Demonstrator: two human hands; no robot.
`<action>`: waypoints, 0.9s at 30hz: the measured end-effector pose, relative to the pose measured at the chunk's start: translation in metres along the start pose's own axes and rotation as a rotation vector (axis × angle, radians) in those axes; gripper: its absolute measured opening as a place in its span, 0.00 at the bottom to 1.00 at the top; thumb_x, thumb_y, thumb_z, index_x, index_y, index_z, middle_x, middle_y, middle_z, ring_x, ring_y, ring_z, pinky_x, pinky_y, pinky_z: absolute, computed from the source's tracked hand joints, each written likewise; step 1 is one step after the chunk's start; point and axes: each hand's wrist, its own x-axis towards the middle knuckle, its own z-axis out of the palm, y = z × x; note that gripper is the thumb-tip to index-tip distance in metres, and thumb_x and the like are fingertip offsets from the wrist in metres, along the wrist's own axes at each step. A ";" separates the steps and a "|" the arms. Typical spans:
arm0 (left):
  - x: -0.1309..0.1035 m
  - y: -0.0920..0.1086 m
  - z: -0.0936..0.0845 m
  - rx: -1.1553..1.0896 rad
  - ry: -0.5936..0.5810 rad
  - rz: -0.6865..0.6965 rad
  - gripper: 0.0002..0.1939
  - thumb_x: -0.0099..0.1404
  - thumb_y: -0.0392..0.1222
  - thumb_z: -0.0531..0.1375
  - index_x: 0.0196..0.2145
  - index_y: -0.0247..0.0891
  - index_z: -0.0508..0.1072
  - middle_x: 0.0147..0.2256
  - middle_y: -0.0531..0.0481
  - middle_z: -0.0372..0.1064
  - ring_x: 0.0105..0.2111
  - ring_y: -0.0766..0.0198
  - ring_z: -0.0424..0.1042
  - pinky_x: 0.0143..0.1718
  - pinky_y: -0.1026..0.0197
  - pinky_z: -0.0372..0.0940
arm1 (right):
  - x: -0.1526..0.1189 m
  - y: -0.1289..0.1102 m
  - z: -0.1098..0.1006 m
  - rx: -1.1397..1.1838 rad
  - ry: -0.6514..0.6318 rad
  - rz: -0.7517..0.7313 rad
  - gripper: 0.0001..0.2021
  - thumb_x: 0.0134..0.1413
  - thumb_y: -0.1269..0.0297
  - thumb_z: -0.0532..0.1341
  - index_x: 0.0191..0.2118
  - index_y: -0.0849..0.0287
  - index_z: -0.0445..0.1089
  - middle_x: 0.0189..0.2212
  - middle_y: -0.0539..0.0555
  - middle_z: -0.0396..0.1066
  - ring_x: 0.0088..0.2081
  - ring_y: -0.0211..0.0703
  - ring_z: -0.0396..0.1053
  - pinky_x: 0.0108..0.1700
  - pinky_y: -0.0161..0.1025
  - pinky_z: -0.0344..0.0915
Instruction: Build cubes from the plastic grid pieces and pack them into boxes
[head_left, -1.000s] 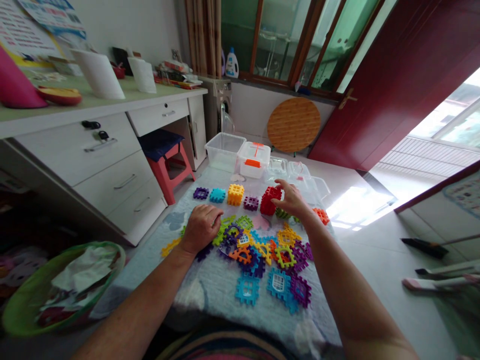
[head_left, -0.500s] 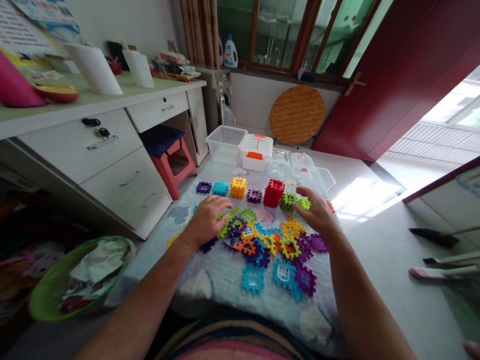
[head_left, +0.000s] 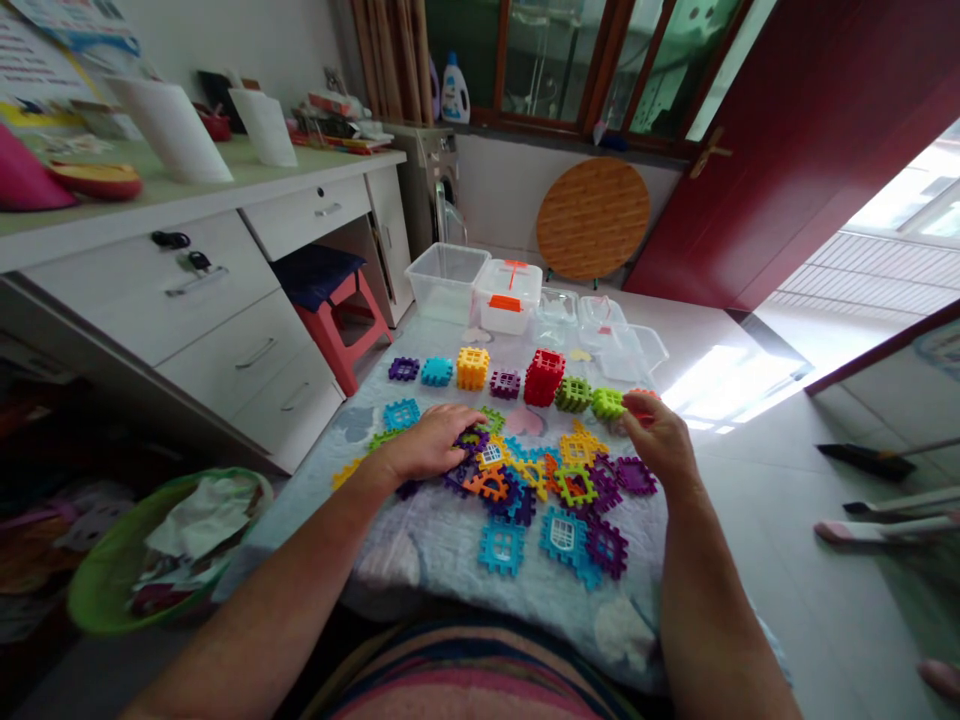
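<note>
My left hand (head_left: 435, 442) lies palm down over the left side of a loose pile of toothed plastic building tiles. Its fingers stretch across a purple tile (head_left: 471, 440) and a green one (head_left: 492, 420); their undersides are hidden. At the right end of a row of stacked tiles, my right hand (head_left: 663, 438) is closed around an orange tile (head_left: 642, 402), partly covered by the fingers. Beside it stand a lime stack (head_left: 607, 403), an olive-green stack (head_left: 574, 394) and a tall red stack (head_left: 544, 378). Nearer me lie blue (head_left: 501, 546) and purple tiles (head_left: 607, 546).
Clear plastic bins (head_left: 448, 280) and a lidded box with orange clips (head_left: 510, 297) stand at the table's far end. A red stool (head_left: 349, 335) and white drawers (head_left: 247, 350) are to the left, with a green basket (head_left: 94, 590) on the floor.
My left hand has shifted right over the pile, uncovering a blue tile and green pieces behind it. My right hand has moved right from the lime stack and closed at the orange tile.
</note>
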 end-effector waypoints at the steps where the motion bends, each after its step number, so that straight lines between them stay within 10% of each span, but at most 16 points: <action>1: 0.001 0.000 0.001 -0.001 0.027 -0.010 0.26 0.55 0.31 0.58 0.52 0.39 0.69 0.50 0.43 0.72 0.51 0.53 0.69 0.55 0.50 0.62 | 0.000 0.003 0.000 0.003 0.011 0.015 0.17 0.50 0.55 0.59 0.43 0.59 0.74 0.38 0.58 0.77 0.35 0.47 0.74 0.44 0.48 0.70; 14: -0.037 -0.015 -0.021 0.023 0.498 -0.232 0.11 0.63 0.35 0.53 0.39 0.40 0.75 0.37 0.49 0.77 0.39 0.58 0.74 0.43 0.57 0.68 | -0.004 0.004 0.018 0.026 -0.018 -0.004 0.15 0.51 0.56 0.58 0.40 0.58 0.75 0.33 0.56 0.77 0.31 0.46 0.72 0.39 0.45 0.70; 27: -0.096 -0.004 -0.005 0.063 0.293 -0.187 0.22 0.57 0.36 0.60 0.51 0.40 0.69 0.51 0.43 0.69 0.53 0.52 0.67 0.57 0.48 0.61 | -0.009 -0.002 0.026 -0.014 -0.107 -0.017 0.16 0.51 0.56 0.57 0.39 0.58 0.75 0.31 0.55 0.77 0.29 0.46 0.72 0.37 0.44 0.69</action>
